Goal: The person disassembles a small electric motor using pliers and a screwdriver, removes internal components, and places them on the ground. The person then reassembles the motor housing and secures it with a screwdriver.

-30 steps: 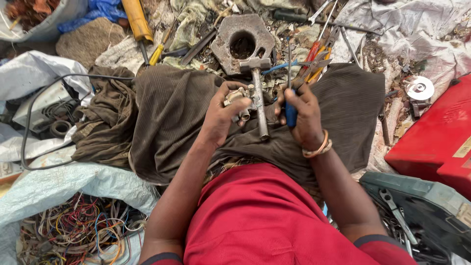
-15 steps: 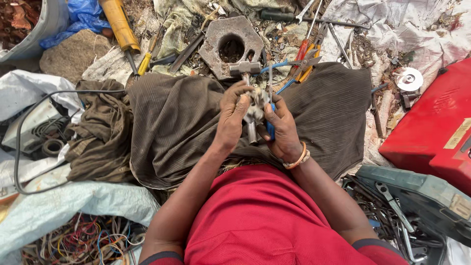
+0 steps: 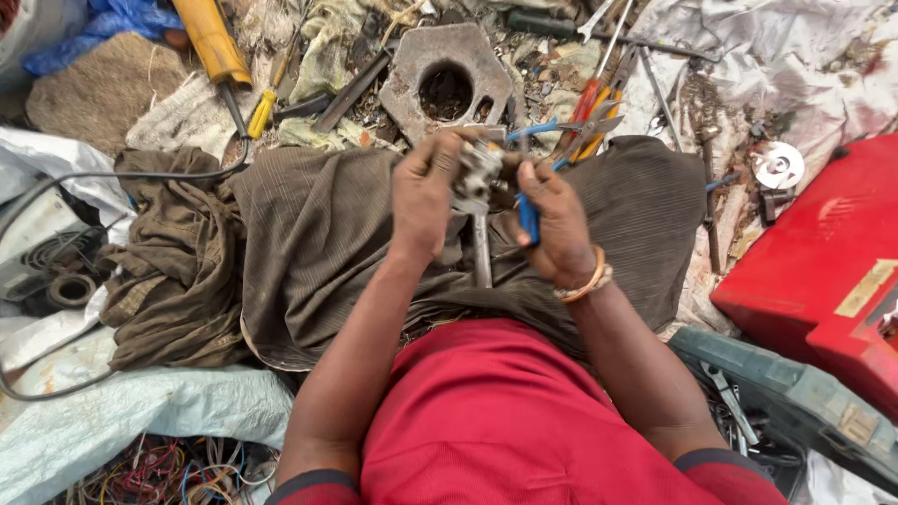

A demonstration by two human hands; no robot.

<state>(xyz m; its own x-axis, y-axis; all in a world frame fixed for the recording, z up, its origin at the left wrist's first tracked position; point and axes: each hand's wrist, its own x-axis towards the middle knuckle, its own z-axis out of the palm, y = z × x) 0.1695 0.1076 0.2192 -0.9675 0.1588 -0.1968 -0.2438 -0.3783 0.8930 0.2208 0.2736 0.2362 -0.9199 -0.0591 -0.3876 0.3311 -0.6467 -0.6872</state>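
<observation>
My left hand (image 3: pixel 426 192) grips a small grey metal part (image 3: pixel 477 173) held up over my lap. My right hand (image 3: pixel 557 220) holds a blue-handled tool (image 3: pixel 528 220) against that part. A hammer (image 3: pixel 481 245) with a metal shaft lies on the brown cloth (image 3: pixel 318 234) covering my legs, just below both hands. Its head is hidden behind the hands. I wear a red shirt and an orange bangle on the right wrist.
A hexagonal metal plate with a round hole (image 3: pixel 447 79) lies ahead. Pliers and screwdrivers (image 3: pixel 594 108) sit at its right. A red case (image 3: pixel 823 252) and a grey-green case (image 3: pixel 795 402) are at right. A black cable (image 3: pixel 112 178) and tangled wires (image 3: pixel 159 468) are at left.
Both hands have lifted off the hammer and come together higher up, with the metal part held between them. The view has shifted slightly.
</observation>
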